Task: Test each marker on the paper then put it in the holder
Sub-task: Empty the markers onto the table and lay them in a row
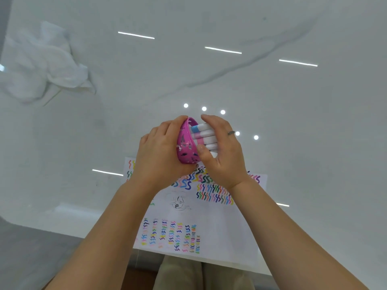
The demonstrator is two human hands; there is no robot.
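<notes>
With my left hand [161,152] curled round the pink holder [187,144], tipped sideways above the paper [209,218], and my right hand [223,152] wrapped over the markers [204,135] protruding from its mouth, I judge the stowing step in hand; next, seat them fully and stand the holder upright.

The worktop [261,97] is a glossy white slab with a faint grey vein [240,68] running diagonally across its far half. Its surface mirrors thin light strips [136,35] and small round lights [204,108]. A sheet of paper [211,218] lies flat at the near edge, covered in rows of many-coloured squiggles [214,194], with a small pencil sketch [179,203] near its middle. A crumpled white cloth [41,63] lies at the far left, well apart from the paper.
</notes>
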